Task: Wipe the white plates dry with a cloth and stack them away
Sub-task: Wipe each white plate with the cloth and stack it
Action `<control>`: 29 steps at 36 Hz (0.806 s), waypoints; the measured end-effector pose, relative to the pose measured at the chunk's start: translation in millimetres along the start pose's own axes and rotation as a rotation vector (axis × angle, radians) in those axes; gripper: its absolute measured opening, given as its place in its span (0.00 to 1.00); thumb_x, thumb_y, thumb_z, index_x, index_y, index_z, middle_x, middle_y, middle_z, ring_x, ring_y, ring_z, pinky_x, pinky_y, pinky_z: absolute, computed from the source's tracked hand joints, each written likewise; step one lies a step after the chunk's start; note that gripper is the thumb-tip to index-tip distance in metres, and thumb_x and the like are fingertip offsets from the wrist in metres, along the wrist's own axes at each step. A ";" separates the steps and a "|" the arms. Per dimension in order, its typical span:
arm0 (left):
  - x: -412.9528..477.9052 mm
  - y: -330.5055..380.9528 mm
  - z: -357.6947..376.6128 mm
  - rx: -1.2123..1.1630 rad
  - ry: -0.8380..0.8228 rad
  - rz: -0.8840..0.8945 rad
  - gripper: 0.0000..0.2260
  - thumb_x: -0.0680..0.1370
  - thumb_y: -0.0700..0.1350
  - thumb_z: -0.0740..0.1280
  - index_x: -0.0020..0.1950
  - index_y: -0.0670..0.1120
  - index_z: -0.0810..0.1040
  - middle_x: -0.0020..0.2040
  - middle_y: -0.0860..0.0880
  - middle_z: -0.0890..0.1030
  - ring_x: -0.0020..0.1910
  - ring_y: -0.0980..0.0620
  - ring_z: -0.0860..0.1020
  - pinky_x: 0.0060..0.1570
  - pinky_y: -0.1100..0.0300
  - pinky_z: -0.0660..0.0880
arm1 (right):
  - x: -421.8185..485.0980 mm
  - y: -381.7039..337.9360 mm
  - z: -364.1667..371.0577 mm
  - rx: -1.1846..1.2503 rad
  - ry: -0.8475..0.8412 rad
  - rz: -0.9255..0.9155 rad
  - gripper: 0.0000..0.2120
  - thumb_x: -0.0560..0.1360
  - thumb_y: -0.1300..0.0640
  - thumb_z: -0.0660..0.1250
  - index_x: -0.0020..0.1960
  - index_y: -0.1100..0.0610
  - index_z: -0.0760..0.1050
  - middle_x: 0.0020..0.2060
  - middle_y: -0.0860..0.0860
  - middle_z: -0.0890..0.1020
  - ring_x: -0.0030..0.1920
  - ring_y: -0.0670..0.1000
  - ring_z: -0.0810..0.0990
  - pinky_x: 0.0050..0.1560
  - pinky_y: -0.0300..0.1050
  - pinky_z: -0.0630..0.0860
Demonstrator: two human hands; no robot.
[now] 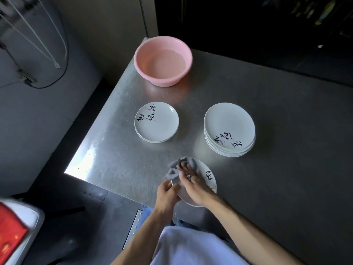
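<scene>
A white plate [209,175] with black brush lettering is held over the table's near edge. My left hand [167,191] grips its left rim. My right hand [194,183] presses a grey cloth [178,168] flat against the plate's face; the cloth bunches out past the plate's upper left. A low stack of white plates [158,124] sits left of centre on the table. A taller stack [229,129] sits to its right.
A pink basin [163,61] holding water stands at the far left corner of the steel table [118,153]. The table's left and near edges drop to a dark floor. A red and white object [13,230] lies at lower left.
</scene>
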State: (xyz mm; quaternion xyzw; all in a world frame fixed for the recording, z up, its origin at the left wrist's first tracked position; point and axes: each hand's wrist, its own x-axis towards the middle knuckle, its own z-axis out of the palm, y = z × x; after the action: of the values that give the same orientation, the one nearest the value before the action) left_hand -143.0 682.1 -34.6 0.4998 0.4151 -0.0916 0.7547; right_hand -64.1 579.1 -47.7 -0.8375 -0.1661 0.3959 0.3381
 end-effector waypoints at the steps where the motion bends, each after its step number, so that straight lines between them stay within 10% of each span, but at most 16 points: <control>1: 0.7 -0.3 -0.8 -0.047 0.010 -0.007 0.16 0.75 0.35 0.63 0.56 0.45 0.86 0.50 0.40 0.87 0.49 0.44 0.85 0.47 0.51 0.84 | 3.2 1.6 -2.4 -0.083 0.044 0.085 0.24 0.86 0.45 0.44 0.81 0.48 0.53 0.81 0.47 0.49 0.79 0.42 0.41 0.77 0.50 0.37; 5: 1.6 0.8 3.9 -0.180 0.095 -0.034 0.21 0.80 0.28 0.58 0.62 0.48 0.81 0.49 0.44 0.87 0.45 0.48 0.84 0.42 0.53 0.81 | 11.0 -4.7 -10.4 -0.070 0.176 0.364 0.30 0.84 0.42 0.44 0.81 0.56 0.50 0.81 0.54 0.50 0.81 0.53 0.45 0.78 0.54 0.40; 10: 0.5 7.8 -1.4 0.029 0.128 -0.047 0.05 0.81 0.37 0.66 0.50 0.39 0.70 0.45 0.39 0.77 0.44 0.45 0.76 0.45 0.47 0.77 | -4.9 -20.2 3.5 0.210 0.179 -0.094 0.21 0.86 0.49 0.47 0.76 0.50 0.66 0.76 0.42 0.64 0.80 0.48 0.53 0.78 0.42 0.49; 13: -3.0 11.0 -3.8 0.083 0.023 -0.035 0.08 0.80 0.38 0.66 0.56 0.34 0.75 0.50 0.31 0.82 0.49 0.40 0.81 0.57 0.34 0.79 | -6.2 -12.3 6.6 0.118 0.046 -0.055 0.23 0.86 0.48 0.48 0.80 0.49 0.57 0.79 0.41 0.53 0.78 0.39 0.42 0.77 0.39 0.40; 21: 7.0 11.2 -8.1 -0.011 0.125 -0.061 0.17 0.82 0.33 0.59 0.64 0.51 0.77 0.51 0.42 0.85 0.47 0.44 0.83 0.39 0.52 0.82 | -25.6 19.8 -11.9 -0.437 0.062 0.156 0.31 0.84 0.40 0.45 0.81 0.57 0.49 0.81 0.53 0.50 0.81 0.49 0.46 0.79 0.50 0.43; 29: -5.3 15.3 14.7 -0.046 0.015 -0.048 0.27 0.86 0.60 0.50 0.61 0.47 0.85 0.56 0.46 0.88 0.54 0.52 0.86 0.47 0.57 0.79 | -43.8 -8.5 8.9 -0.055 0.074 -0.136 0.30 0.85 0.47 0.52 0.82 0.57 0.45 0.81 0.52 0.41 0.77 0.43 0.32 0.73 0.36 0.29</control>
State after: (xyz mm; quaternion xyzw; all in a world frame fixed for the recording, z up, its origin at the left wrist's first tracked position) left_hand -130.0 675.8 -18.2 0.4728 0.4344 -0.0964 0.7605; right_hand -98.8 565.1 -21.7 -0.8473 -0.2208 0.3360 0.3471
